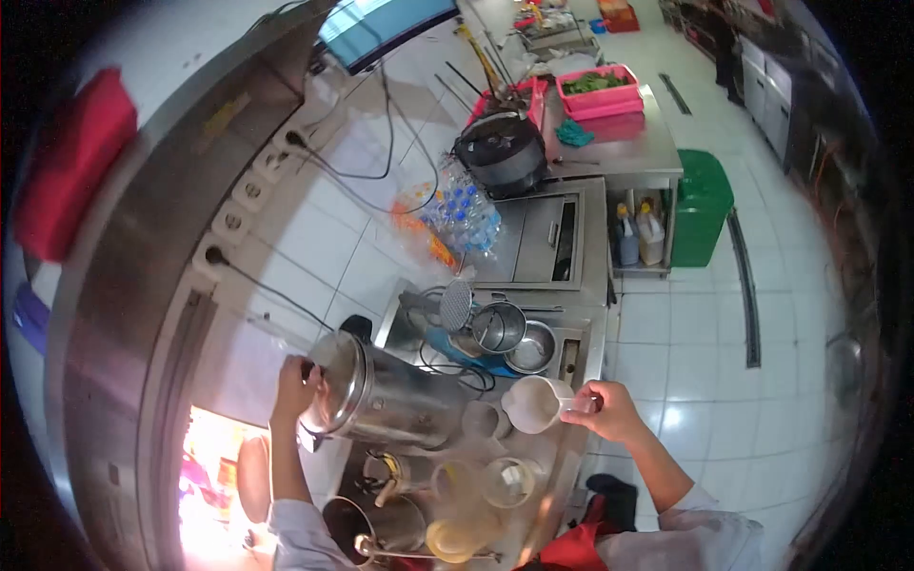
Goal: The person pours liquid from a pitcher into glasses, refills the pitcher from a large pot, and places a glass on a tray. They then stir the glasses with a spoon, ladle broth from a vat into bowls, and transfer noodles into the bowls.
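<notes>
- Currently, the left hand (291,388) is at the lid (340,383) of a big metal pot (414,398), its grip closed around the dark knob; whether the lid sits fully down, I cannot tell.
- The right hand (611,415) has its grip curled around the handle of a white jug (530,404), pinching it between thumb and fingers.
- That jug is held over the edge of the steel table (568,459), just beside a small metal cup (484,421) and to the right of the big pot.
- Nearer the person are an open steel pot (373,525), a clear tub (511,483) and a yellowish container (455,540), a little blurred.
- Past the jug, a metal bowl (533,348) stands close to a strainer (499,326).
- Farther off: bagged bottles (468,211), a black cooker (500,157) and a pink basket (609,103) with green leaves (592,83).
- Right of these stands a green bin (703,214) on the tiled floor (657,333).
</notes>
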`<move>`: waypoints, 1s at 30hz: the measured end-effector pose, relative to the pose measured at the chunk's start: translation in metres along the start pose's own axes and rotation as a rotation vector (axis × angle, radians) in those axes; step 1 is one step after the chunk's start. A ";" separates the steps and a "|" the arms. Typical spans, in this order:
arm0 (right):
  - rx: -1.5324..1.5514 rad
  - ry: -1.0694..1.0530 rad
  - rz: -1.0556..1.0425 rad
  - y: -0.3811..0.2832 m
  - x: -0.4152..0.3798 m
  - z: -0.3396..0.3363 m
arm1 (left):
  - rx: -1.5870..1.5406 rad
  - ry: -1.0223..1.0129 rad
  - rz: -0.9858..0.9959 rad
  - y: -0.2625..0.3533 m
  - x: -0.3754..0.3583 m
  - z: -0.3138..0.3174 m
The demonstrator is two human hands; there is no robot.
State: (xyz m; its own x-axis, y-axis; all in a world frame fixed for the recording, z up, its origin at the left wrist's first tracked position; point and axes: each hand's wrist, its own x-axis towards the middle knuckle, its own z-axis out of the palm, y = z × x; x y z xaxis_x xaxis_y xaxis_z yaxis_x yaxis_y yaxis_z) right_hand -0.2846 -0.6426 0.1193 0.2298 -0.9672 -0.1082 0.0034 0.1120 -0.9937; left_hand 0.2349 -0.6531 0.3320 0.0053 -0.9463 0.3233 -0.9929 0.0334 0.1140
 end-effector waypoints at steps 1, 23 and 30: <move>-0.091 -0.001 -0.038 0.014 0.002 -0.003 | 0.007 -0.012 0.005 0.007 0.002 -0.003; 0.072 -0.229 -0.172 0.011 -0.014 0.028 | 0.148 0.117 -0.013 0.143 -0.086 -0.059; 0.235 -1.062 0.004 -0.029 -0.110 0.148 | -0.570 -0.296 -0.234 0.194 -0.301 -0.063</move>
State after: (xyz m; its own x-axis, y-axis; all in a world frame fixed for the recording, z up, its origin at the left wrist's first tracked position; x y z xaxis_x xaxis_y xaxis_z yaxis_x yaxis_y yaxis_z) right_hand -0.1665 -0.5057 0.1643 0.9539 -0.2889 0.0811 0.1610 0.2646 -0.9508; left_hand 0.0485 -0.3414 0.3159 0.0986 -0.9946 -0.0312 -0.7518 -0.0950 0.6525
